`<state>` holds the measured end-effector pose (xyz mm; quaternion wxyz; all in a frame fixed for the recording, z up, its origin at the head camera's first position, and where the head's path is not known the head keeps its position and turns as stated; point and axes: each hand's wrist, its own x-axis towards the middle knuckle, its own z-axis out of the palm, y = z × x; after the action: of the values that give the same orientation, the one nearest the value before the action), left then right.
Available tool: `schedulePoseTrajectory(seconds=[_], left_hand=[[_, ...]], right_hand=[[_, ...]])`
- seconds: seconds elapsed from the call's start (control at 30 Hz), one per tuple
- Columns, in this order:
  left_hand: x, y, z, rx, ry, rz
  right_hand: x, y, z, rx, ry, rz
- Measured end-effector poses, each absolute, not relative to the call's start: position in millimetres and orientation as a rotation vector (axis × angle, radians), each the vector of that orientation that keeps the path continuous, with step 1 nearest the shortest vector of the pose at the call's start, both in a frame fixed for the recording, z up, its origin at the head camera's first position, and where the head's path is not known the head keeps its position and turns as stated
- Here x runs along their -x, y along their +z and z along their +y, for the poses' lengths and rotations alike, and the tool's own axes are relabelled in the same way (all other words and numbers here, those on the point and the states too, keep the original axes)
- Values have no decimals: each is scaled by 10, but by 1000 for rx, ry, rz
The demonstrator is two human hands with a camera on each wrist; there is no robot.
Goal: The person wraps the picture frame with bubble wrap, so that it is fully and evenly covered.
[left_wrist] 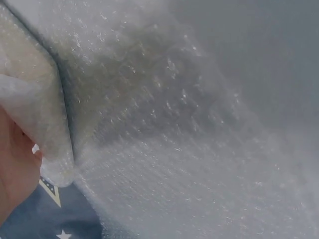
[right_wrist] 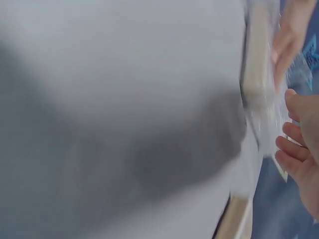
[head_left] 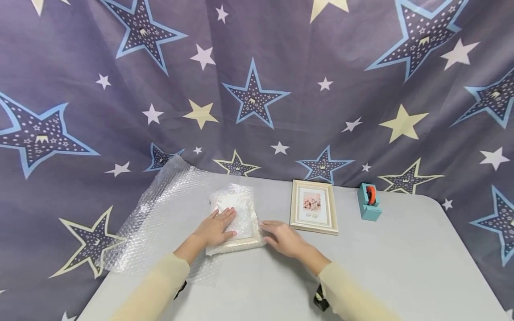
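Observation:
A picture frame wrapped in bubble wrap [head_left: 236,244] lies on the table, its pale border showing through. My left hand [head_left: 217,228] rests on top of it with fingers spread. At its right edge is my right hand [head_left: 286,240], fingers loosely bent against the wrapping. The right wrist view shows these right-hand fingers [right_wrist: 294,135] beside the film, not closed round anything; whether they touch it is hard to tell. In the left wrist view, the wrapped frame [left_wrist: 37,94] hides part of the left hand [left_wrist: 17,167].
A loose sheet of bubble wrap [head_left: 160,223] spreads over the table's left side, up against the star-patterned curtain [head_left: 273,147]. To the right lies a second frame [head_left: 314,207] with a flower picture. Beyond it stands a teal tape dispenser [head_left: 369,209] with an orange roll.

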<state>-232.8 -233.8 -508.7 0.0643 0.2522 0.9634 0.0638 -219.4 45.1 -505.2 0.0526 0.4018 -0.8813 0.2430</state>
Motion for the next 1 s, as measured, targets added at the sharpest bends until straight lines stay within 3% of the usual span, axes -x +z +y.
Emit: schedulePoseTrajectory(seconds=[0.63, 1.0], left_hand=[[2328, -5006, -2365, -724, 166, 2892], [2278, -5006, -2337, -711, 198, 2883]], right_hand=[[2357, -4900, 2454, -384, 804, -2613], [2511, -4739, 3007, 135, 789, -2767]])
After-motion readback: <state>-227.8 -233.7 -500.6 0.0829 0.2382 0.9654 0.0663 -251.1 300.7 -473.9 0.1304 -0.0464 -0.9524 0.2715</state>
